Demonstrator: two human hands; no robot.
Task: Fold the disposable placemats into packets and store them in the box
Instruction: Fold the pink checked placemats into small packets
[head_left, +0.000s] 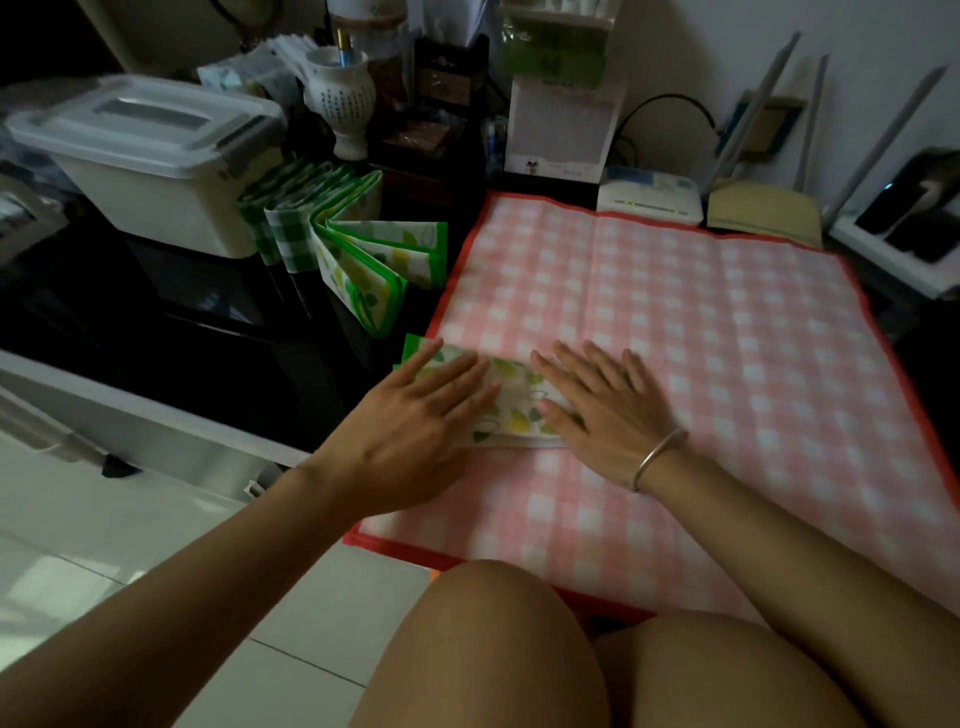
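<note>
Pink-and-white checked plastic with a red border, a large placemat (675, 322), lay spread flat across the desk (171, 301) and filled the centre and right of the frame. On its near left part sat a folded packet (511, 397) of white placemat printed with green and yellow leaves, its green edge showing at the left end.

Both hands lay palm down on that packet with fingers stretched out flat, pressing rather than gripping. The left hand (415, 415) covered the packet's left end, its fingers pointing up and to the right. The right hand (602, 410) covered the right end, its fingers pointing up and to the left, and a thin silver bangle (657, 457) circled its wrist. Between the two hands a strip of the leaf print stayed visible.

Left of the pink mat, in the upper middle-left of the frame, several already folded packets (343, 234) stood on edge in a row on the dark desk: green-checked ones farther left, leaf-printed ones with green borders nearer the mat. Just beside them, at upper left, stood the white plastic box (171, 192) with its clear lid (140, 124) shut.

Behind the row, a white vase (343, 104) stood among clutter. Along the top right edge of the mat sat a white router (649, 197), and bare knees filled the bottom of the frame.
</note>
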